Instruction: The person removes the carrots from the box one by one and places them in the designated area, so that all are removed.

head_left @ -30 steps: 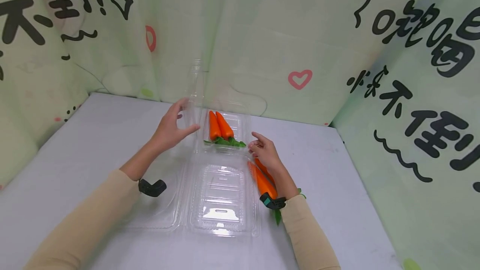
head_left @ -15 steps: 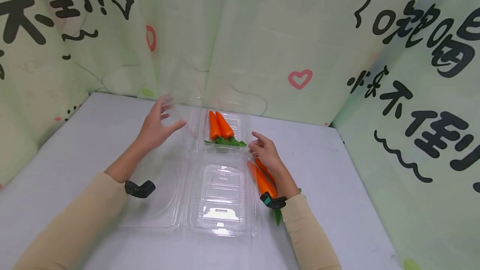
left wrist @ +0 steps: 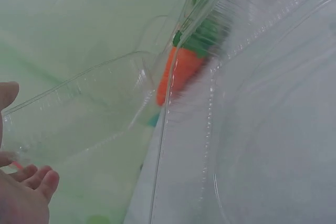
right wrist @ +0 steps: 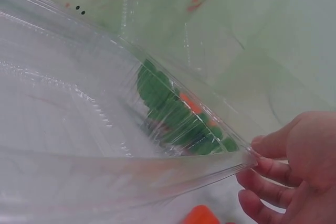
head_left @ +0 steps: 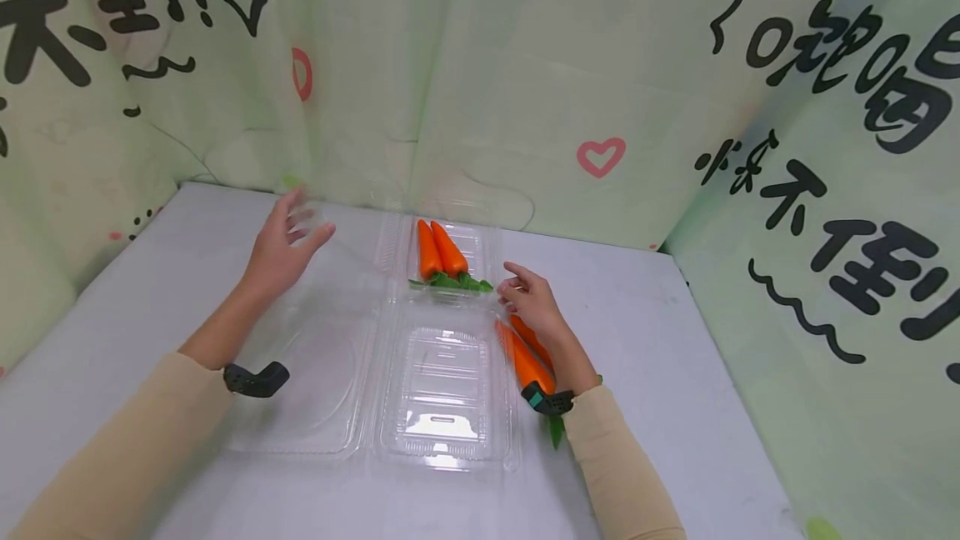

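Note:
Two orange toy carrots with green leaves lie in a clear plastic box at the table's far side. My right hand pinches the box's near right corner between thumb and fingers, as the right wrist view shows. Through the box wall, green carrot leaves show there. My left hand holds the end of the box's transparent lid, which leans over to the left. Thumb and fingers span that end in the left wrist view. The lid is faint in the head view.
A second clear box lies opened toward me, its lid flat to the left. Two more carrots rest on the table under my right forearm. A printed curtain stands behind the white table.
My left hand has moved left and the far box's lid has swung with it, from upright to leaning leftward. The right hand and the carrots have kept their places.

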### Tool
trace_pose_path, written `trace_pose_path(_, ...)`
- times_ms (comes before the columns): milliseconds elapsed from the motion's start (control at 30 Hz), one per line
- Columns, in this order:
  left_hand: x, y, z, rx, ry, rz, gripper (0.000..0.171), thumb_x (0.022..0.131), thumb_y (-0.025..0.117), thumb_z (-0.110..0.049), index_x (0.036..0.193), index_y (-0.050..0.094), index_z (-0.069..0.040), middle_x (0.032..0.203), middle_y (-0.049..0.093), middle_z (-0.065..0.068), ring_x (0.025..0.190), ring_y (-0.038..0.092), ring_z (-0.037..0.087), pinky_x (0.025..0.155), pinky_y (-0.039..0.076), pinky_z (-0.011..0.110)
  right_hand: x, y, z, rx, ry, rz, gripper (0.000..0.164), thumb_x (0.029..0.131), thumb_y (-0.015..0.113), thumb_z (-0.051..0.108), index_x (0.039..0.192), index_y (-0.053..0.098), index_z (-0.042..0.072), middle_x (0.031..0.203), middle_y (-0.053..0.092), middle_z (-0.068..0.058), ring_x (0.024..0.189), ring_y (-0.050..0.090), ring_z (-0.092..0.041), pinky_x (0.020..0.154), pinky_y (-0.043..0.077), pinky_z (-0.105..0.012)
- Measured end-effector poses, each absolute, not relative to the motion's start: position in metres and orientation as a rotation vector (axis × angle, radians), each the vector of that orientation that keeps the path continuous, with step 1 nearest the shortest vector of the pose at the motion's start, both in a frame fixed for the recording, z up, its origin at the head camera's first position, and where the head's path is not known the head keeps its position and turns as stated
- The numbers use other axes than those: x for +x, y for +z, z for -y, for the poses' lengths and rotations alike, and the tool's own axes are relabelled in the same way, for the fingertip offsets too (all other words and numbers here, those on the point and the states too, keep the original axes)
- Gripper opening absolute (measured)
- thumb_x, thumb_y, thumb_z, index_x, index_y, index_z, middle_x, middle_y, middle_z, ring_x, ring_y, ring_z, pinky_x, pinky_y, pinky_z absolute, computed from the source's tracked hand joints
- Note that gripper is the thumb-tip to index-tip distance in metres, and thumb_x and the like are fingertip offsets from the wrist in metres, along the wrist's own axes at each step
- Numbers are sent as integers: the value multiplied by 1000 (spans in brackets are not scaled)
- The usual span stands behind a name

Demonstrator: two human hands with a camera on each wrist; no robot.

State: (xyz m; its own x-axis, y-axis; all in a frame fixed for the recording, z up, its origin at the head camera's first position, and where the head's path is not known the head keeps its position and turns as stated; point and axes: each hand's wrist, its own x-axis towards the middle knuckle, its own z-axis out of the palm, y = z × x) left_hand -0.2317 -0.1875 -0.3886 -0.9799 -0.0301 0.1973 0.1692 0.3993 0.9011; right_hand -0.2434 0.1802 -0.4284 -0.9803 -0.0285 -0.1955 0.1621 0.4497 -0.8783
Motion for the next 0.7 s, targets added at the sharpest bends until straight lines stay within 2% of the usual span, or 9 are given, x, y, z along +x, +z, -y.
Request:
trace_pose_path(233, -225, -391, 199, -19, -1623, 2523, 76, 97, 55, -37, 155, 12, -13, 159, 24, 14, 144, 30, 35, 115, 31, 52, -245, -429, -181, 117, -1553, -2516, 50, 100, 52, 17, 148, 40, 14, 114, 59, -11, 98, 62, -24, 80, 54, -23)
trace_pose_path(467, -225, -401, 207, 60, -1603, 2627, 77, 98, 53, -32, 155, 7, -8, 160, 22, 17, 142, 31, 41, 111, 33, 55, -245, -430, -181, 104, -1558, -2520, 50, 100, 52, 18, 148, 40, 13, 117, 59, -12, 99, 62, -26, 80, 54, -24)
trace_pose_path(700, -228, -413, 211, 98, -1579, 2752, 80, 99, 51, -31, 155, 1, -5, 161, 15, 21, 142, 26, 45, 112, 31, 58, -245, -431, -182, 112, -1552, -2532, 49, 100, 53, 19, 147, 41, 14, 119, 60, -12, 99, 63, -25, 81, 55, -24)
